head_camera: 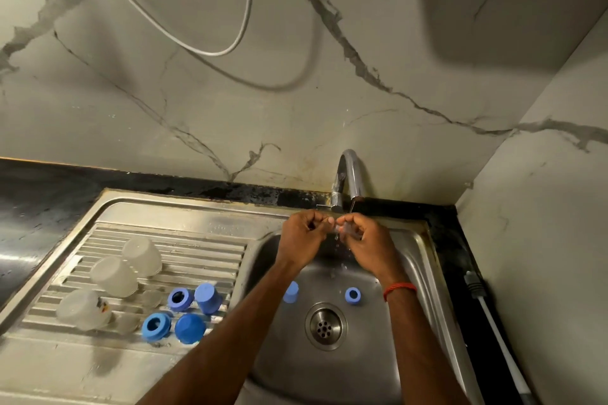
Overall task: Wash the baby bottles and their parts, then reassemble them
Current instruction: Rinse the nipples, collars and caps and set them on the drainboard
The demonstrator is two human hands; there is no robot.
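Note:
Over the steel sink (411,260), under the tap (348,177), my left hand (304,238) and my right hand (363,240) together pinch a small clear teat (340,227), with water dripping below it. A blue cap (291,292) and a blue ring (352,295) lie in the basin near the drain (325,325). On the ribbed drainboard (204,240) stand three clear bottles upside down (142,256) (113,276) (82,309). Beside them sit two blue rings (179,299) (156,326) and two blue caps (208,297) (190,328).
A marble wall rises behind the sink and on the right. A grey hose (204,43) loops down the back wall. A white hose with a grey fitting (493,332) runs along the dark counter strip right of the sink.

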